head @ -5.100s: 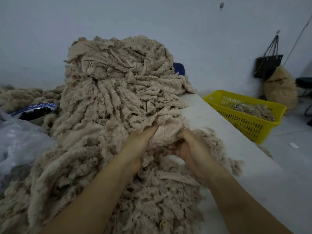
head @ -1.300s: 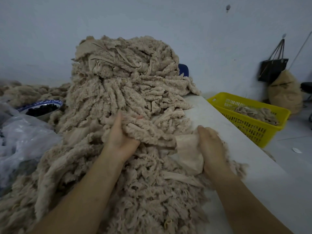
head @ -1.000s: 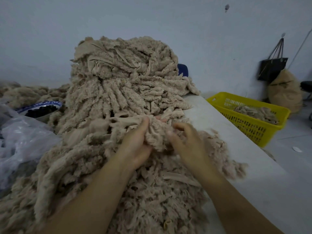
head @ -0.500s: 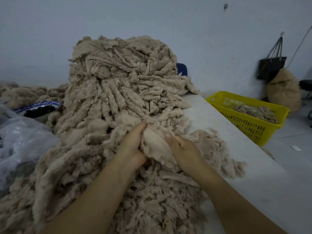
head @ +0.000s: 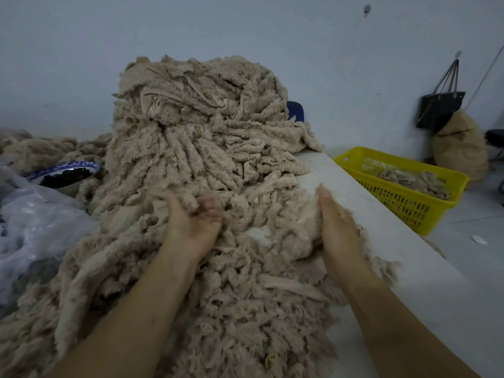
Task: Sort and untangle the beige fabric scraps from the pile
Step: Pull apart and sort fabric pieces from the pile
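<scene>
Grey-white wall behind a white table heaped with one tall pile of beige fabric scraps. The pile runs from the far edge to the near edge and leaves a strip along the right edge bare. Two bare hands work at the pile's middle. Half a second earlier they met on one piece; now they are apart. The left hand, blurred, curls its fingers into the scraps and grips a tuft. The right hand presses straight fingers against a clump near the right edge; its thumb is hidden. One yellow basket past the right edge holds more scraps. One blue-rimmed bowl and one clear plastic bag sit at the left edge. One black bag hangs on the wall.
</scene>
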{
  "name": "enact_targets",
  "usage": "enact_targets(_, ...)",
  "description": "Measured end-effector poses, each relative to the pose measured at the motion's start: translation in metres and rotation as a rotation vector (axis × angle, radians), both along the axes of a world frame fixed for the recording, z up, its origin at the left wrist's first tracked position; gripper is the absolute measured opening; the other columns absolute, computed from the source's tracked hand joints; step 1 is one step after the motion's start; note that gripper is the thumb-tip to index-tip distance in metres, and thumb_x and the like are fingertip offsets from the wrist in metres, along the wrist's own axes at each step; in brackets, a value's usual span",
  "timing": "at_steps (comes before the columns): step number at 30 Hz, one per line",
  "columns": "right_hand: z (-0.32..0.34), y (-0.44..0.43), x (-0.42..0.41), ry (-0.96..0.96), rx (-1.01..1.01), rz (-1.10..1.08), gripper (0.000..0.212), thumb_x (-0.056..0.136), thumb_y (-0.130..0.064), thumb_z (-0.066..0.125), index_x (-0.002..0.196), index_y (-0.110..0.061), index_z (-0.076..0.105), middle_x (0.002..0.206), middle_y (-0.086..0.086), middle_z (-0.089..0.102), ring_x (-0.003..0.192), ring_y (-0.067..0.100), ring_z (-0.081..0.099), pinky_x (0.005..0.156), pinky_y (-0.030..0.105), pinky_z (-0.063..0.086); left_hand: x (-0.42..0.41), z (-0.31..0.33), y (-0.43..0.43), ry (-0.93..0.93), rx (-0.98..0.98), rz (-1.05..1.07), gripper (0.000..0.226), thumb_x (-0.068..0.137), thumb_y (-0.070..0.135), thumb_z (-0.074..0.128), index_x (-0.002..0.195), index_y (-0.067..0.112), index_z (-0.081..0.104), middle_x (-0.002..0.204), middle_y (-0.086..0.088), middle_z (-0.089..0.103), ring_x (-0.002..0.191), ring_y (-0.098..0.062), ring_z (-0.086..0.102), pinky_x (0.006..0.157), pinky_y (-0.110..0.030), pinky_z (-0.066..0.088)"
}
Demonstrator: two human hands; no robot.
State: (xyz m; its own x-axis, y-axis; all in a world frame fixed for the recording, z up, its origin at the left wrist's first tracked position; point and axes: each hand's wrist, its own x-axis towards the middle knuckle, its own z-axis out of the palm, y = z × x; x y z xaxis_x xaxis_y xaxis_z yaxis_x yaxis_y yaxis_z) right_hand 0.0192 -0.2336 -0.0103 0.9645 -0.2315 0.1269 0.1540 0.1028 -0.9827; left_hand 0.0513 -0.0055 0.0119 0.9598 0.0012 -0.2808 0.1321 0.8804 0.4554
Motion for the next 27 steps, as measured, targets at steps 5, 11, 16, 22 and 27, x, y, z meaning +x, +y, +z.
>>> enact_targets(5,-0.001,0.008,-0.006,-0.042,-0.151,0.040,0.051,0.095,-0.058,0.049,0.139,-0.032,0.055,0.137,-0.015,0.058,0.122,0.000,0.054,0.093,0.019,0.044,-0.020,0.006,-0.035,-0.053,0.720,-0.482,0.069,0.090,0.067,0.047,0.086,0.003,0.071,0.078,-0.008,0.070,0.065,-0.013,0.062,0.050,-0.021,0.047)
enact_targets(11,0.003,0.019,-0.016,-0.021,-0.259,0.248,0.022,0.090,-0.046,0.050,0.076,-0.035,0.063,0.071,-0.016,0.063,0.068,0.001,0.061,0.057,0.009,0.044,-0.032,0.010,-0.052,-0.208,0.822,-0.557,0.054,0.093,0.051,0.056,0.124,0.007,0.067,0.116,-0.014,0.072,0.108,-0.028,0.068,0.094,-0.038,0.054)
enact_targets(16,-0.005,0.021,-0.017,0.065,-0.350,0.314,0.050,0.076,-0.060,0.049,0.076,-0.010,0.046,0.074,0.010,0.042,0.068,0.013,0.045,0.066,0.034,0.036,-0.025,0.013,-0.043,-0.070,0.420,-0.327,0.017,0.082,0.019,0.071,0.093,0.010,0.079,0.101,-0.011,0.076,0.088,-0.020,0.075,0.068,-0.033,0.061)
enact_targets(22,-0.005,0.017,-0.010,0.124,-0.238,0.264,0.034,0.067,-0.069,0.053,0.079,-0.038,0.061,0.088,-0.020,0.063,0.081,-0.007,0.060,0.074,0.021,0.046,-0.022,0.013,-0.043,-0.114,0.469,-0.237,0.044,0.103,0.042,0.044,0.104,0.011,0.075,0.099,-0.002,0.078,0.087,-0.015,0.075,0.061,-0.028,0.060)
enact_targets(27,-0.003,0.024,-0.015,0.033,-0.299,0.325,0.058,0.072,-0.084,0.055,0.109,-0.042,0.068,0.110,-0.019,0.071,0.100,0.000,0.066,0.080,0.018,0.051,-0.023,0.009,-0.046,-0.193,0.655,-0.258,0.063,0.102,0.054,0.030,0.107,0.010,0.075,0.110,-0.007,0.075,0.102,-0.019,0.072,0.075,-0.030,0.059)
